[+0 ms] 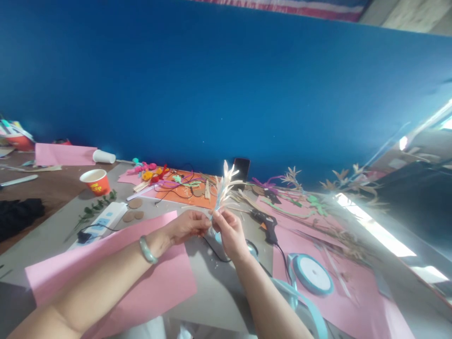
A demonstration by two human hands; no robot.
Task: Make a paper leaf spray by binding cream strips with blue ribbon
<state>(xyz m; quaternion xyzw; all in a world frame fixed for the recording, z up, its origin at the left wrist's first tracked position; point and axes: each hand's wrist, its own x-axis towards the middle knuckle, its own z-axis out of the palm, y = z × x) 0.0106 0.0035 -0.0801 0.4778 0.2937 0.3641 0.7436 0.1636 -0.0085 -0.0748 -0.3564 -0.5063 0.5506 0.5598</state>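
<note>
Upright in front of me stands a pale stalk of dried leaves (pixel 226 183), with a light bluish strip along its lower part. My right hand (pixel 231 230) is closed around its base, thumb and fingers pinched together. My left hand (pixel 192 223), a jade-green bangle on its wrist, meets the right at the stem with its fingers pinched; what lies between them is hidden. Light blue ribbon (pixel 310 308) loops beside my right forearm, near its spool (pixel 313 274). A black glue gun (pixel 267 223) lies just right of my hands.
Pink paper (pixel 176 278) lies under my left forearm; more pink sheets (pixel 353 301) are at right. A power strip (pixel 102 221), wooden discs (pixel 134 203) and a red paper cup (pixel 96 182) stand left. A phone (pixel 241 169) leans on the blue partition (pixel 226 94). Dried stalks (pixel 348 181) lie right.
</note>
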